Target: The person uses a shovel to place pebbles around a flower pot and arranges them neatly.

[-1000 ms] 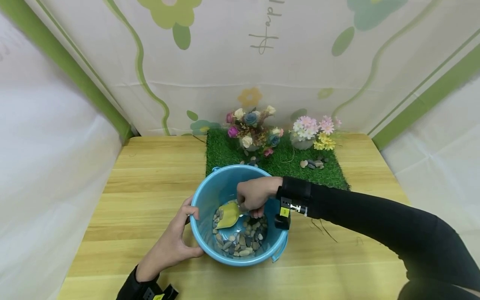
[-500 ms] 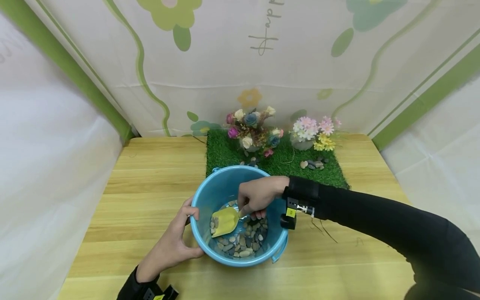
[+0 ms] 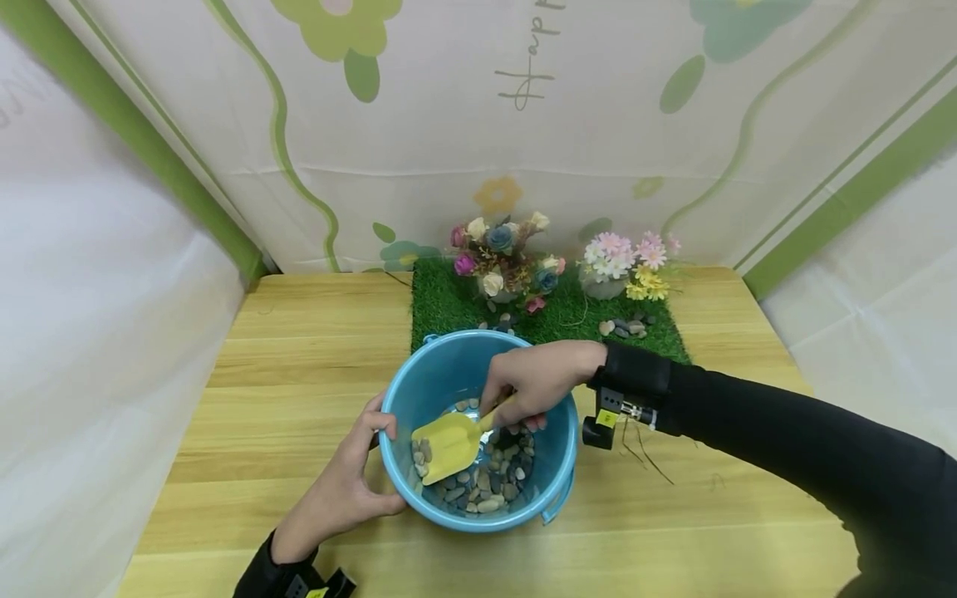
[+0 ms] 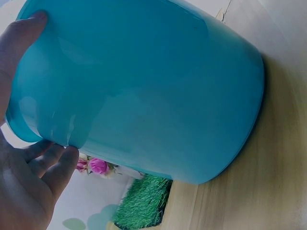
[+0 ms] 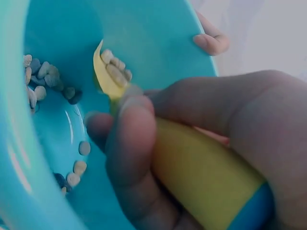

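A blue bucket stands on the wooden table, with pebbles spread over its bottom. My right hand reaches over the rim and grips the handle of a yellow toy shovel. Several pebbles lie in the shovel's scoop, which is inside the bucket near its left wall. In the right wrist view the handle is yellow with a blue end. My left hand holds the bucket's left side, one fingertip hooked over the rim and the thumb against the outer wall.
Behind the bucket lies a green turf mat bearing a mixed flower pot, a pot of pink and yellow flowers and small pebble piles. The bucket's handle hangs at its right. A patterned curtain closes off the back.
The right hand has moved right and up, and more of the shovel's handle shows. The scoop has shifted left with pebbles in it. The left hand and bucket stay put.
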Motion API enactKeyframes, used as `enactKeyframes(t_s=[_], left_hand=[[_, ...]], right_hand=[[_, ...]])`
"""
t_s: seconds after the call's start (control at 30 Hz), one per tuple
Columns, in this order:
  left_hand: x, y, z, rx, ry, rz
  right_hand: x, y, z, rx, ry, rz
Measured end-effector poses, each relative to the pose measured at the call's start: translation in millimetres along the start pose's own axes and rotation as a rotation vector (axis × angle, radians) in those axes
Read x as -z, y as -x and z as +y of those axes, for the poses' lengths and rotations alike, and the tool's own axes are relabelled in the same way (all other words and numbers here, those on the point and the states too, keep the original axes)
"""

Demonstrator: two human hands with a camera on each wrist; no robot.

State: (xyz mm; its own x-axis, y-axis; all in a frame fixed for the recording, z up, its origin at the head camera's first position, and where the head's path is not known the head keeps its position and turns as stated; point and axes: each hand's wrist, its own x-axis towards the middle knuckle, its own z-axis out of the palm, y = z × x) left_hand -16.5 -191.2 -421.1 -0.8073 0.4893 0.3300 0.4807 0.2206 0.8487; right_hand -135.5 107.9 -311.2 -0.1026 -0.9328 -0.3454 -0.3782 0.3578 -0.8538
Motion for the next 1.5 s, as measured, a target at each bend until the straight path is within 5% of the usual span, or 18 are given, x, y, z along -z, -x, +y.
enactKeyframes(t_s=[0.87, 1.5], left_hand=[[-1.9, -1.3, 1.0, -0.002, 0.002, -0.004], [-0.1, -0.6, 2.0, 0.018, -0.011, -0.002]], right_hand=[[4.6, 33.5, 2.4, 0.031, -0.109, 0.053], [10.1, 57.3, 3.0, 0.022, -0.094, 0.169]])
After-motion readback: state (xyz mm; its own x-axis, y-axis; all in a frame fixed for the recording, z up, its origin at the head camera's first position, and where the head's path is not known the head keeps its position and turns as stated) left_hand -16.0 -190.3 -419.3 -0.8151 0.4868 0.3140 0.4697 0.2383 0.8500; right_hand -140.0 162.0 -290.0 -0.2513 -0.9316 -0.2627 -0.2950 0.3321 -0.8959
